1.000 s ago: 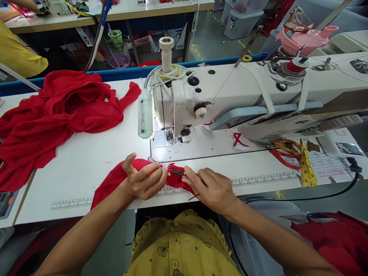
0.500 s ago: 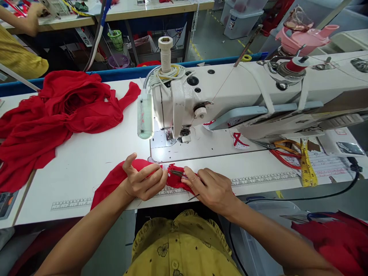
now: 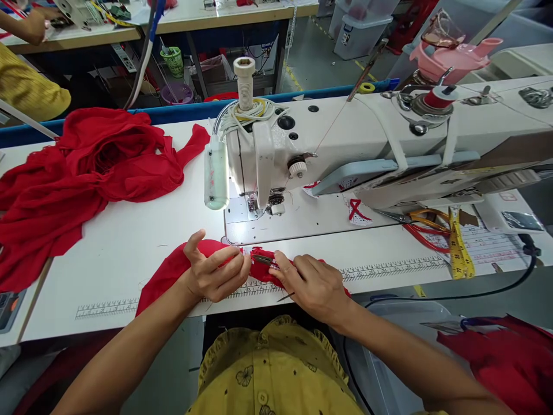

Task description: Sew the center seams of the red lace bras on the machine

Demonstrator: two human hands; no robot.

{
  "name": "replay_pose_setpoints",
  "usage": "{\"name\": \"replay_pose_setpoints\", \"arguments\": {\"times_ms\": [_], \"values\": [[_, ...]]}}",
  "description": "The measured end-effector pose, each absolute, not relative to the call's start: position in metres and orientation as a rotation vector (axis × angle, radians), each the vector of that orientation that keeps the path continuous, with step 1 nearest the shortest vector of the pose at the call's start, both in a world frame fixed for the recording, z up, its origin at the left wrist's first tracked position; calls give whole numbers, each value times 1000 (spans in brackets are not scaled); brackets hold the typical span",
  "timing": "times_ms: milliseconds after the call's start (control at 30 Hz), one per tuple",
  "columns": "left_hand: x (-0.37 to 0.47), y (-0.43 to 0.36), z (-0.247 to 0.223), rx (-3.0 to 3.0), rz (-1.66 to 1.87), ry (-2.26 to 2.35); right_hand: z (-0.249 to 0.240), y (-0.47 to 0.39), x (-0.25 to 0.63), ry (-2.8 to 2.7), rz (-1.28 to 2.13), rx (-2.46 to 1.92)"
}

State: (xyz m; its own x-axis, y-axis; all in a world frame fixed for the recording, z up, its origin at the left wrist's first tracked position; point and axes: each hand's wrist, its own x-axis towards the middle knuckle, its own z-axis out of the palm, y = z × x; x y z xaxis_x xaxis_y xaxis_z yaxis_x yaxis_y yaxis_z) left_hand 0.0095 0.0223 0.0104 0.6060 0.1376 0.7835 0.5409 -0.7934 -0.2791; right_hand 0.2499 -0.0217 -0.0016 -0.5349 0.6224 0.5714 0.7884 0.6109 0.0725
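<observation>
My left hand (image 3: 220,271) is closed in a pinch at the edge of a red fabric piece (image 3: 166,276), its index finger raised. A small white bit shows near its fingertips. Close on its right, my right hand (image 3: 313,282) is closed around a slim pointed metal tool (image 3: 262,260); fingers hide most of it, so I cannot tell if it is snips or tweezers. Its tip lies over gathered red fabric (image 3: 263,274). A second thin dark point (image 3: 286,297) sticks out below that hand. Both hands are at the table's front edge, over the printed ruler (image 3: 106,309).
A white sewing machine (image 3: 337,129) stands behind my hands, its lamp (image 3: 216,176) hanging low. Red garments (image 3: 86,173) are heaped at left. Scissors (image 3: 425,222), a yellow tape measure (image 3: 460,248) and a red-and-white scrap (image 3: 358,212) lie at right. Another person's arm (image 3: 26,26) shows far left.
The view has shifted slightly. My hands keep nearly the same pose; the right hand and its metal tool have moved very little over the red fabric.
</observation>
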Motion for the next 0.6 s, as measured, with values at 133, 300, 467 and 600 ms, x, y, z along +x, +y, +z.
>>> {"name": "replay_pose_setpoints", "arguments": {"times_ms": [133, 300, 467, 600], "values": [[5, 22, 8, -2420, -1033, -547, -1, -20, 249, -2351, -419, -1129], [-1, 20, 1, -2668, -1069, -815, -1, -19, 248, -2361, -479, -1111], [-3, 19, -6, -2785, -1100, -938, -1, -18, 247, -2366, -507, -1160], [-3, 17, -5, -2764, -1107, -944, -2, -17, 245, -2360, -483, -1162]]}}
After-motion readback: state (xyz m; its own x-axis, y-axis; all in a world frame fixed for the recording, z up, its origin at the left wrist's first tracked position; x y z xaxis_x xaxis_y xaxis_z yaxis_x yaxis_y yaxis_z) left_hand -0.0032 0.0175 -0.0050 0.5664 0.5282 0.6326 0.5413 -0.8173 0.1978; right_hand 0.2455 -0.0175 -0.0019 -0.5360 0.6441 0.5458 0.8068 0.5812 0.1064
